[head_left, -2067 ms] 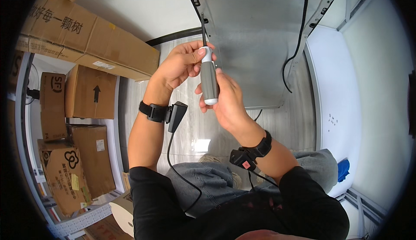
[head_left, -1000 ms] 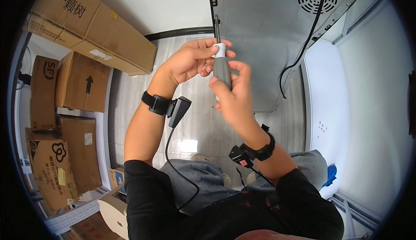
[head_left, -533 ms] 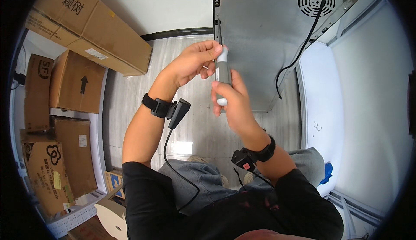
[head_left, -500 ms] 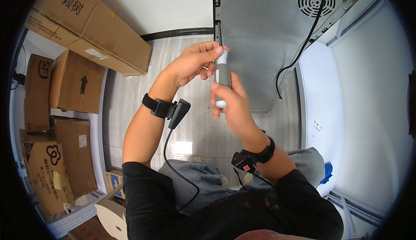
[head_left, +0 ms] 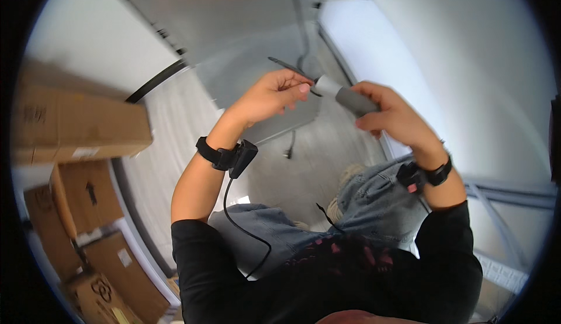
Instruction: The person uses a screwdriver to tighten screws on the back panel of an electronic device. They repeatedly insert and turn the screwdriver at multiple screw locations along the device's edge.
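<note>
A screwdriver with a grey-and-white handle (head_left: 353, 100) and a long dark shaft slants across the space between my hands, its tip up and to the left. My right hand (head_left: 397, 113) is closed round the rear of the handle. My left hand (head_left: 273, 96) has thumb and fingers pinched at the shaft, just ahead of the white collar. Behind them stands a grey metal cabinet panel (head_left: 228, 37), blurred by motion. The screwdriver tip is apart from the cabinet's slotted edge.
A dark cable (head_left: 297, 20) hangs down the cabinet, and a plug end (head_left: 288, 153) shows over the pale floor (head_left: 263, 175). Cardboard boxes (head_left: 87, 128) stand along the left. A white wall panel (head_left: 467, 73) runs up the right side. Black straps with small devices (head_left: 239, 157) sit on both wrists.
The view has turned, swinging the cabinet up and leftward. The screwdriver has come away from the cabinet's edge and tilted from upright to slanting, with my right hand moved right.
</note>
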Motion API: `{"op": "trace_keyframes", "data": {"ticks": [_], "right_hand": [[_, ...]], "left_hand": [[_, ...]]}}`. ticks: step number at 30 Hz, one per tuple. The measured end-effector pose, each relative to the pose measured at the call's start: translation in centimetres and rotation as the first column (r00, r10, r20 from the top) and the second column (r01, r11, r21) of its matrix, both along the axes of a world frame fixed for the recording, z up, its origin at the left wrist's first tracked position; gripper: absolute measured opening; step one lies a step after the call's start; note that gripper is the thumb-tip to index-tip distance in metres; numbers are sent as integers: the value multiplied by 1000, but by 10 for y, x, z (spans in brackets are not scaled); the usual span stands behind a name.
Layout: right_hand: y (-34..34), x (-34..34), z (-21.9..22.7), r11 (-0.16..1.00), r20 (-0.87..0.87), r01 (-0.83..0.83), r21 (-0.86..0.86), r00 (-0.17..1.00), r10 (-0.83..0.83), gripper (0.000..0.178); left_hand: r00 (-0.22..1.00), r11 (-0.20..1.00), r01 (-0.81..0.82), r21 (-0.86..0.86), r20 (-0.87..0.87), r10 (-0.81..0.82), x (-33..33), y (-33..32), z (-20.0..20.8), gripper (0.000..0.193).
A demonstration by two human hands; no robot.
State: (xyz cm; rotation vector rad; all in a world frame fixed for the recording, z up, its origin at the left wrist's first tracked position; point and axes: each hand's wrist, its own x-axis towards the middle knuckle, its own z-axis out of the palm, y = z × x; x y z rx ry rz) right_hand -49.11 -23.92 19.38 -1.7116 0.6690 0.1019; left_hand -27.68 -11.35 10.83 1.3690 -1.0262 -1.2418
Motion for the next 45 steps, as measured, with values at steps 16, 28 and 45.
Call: {"op": "trace_keyframes", "data": {"ticks": [16,28,45], "right_hand": [[-217,-199,-182,795,56,602,74,793,-606,33],[-218,-263,-261,642,9,747,172,650,-759,32],[-210,-170,-254,959,39,278,-58,960,-276,30]], "left_hand": [[885,995,-84,50,463,51,-216,-248,-234,21],[631,999,-12,32,776,-17,-246,-313,-288,13],[655,771,-467,433,-417,630,-155,-215,-248,15]]}}
